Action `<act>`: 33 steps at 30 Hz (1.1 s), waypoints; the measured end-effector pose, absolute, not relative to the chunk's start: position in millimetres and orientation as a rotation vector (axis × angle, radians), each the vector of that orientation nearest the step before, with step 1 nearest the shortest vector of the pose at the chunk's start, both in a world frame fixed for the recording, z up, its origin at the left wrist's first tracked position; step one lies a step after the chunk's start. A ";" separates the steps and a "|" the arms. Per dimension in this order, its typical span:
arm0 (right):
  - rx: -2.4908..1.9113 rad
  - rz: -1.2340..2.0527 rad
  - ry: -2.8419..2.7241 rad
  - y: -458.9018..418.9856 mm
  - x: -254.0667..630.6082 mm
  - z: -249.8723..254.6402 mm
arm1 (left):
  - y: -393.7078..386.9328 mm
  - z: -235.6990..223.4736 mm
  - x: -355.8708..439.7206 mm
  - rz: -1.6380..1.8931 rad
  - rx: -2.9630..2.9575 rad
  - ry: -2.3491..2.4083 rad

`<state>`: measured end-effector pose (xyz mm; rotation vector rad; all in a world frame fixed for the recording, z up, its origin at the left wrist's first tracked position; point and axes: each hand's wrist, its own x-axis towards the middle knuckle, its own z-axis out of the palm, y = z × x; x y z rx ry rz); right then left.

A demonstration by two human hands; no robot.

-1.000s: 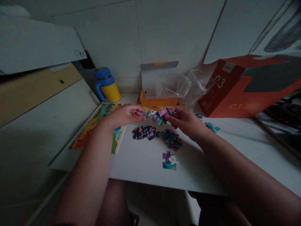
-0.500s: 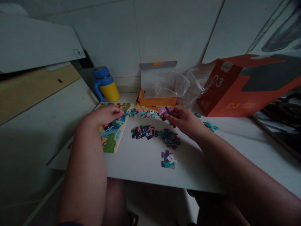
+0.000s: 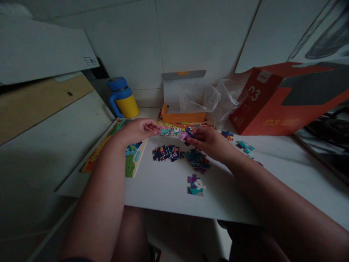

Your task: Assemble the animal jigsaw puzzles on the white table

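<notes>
Purple cardboard jigsaw piece (image 3: 183, 135), at least one: pinched by right hand (image 3: 207, 141), beyond both heaps | left hand (image 3: 144, 129): fingers curled, cannot tell whether grasping | navy jigsaw heap (image 3: 165, 153): one | teal-and-purple jigsaw heap (image 3: 195, 158): one | loose teal piece (image 3: 195, 190): one

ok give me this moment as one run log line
right hand: purple cardboard puzzle piece in grip | left hand: by teal cardboard puzzle pieces, contact unclear | white tabletop: lone teal-and-purple puzzle piece lying flat

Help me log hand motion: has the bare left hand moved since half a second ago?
Yes: the left hand moved rightward, away from the blue-and-yellow handled mug, toward the open orange cardboard box.
</notes>
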<state>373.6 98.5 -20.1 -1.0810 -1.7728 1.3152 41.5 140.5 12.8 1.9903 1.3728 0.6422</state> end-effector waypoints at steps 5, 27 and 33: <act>-0.991 1.246 -1.828 94.9 370.5 -23.7 | 117.3 5.8 113.9 0.735 1.879 0.823; -1.143 0.930 -1.964 94.8 376.5 -10.8 | 133.9 16.2 57.2 0.340 2.249 1.548; -1.157 0.775 -2.058 96.1 378.0 -11.7 | 121.6 13.1 74.4 0.022 2.130 1.336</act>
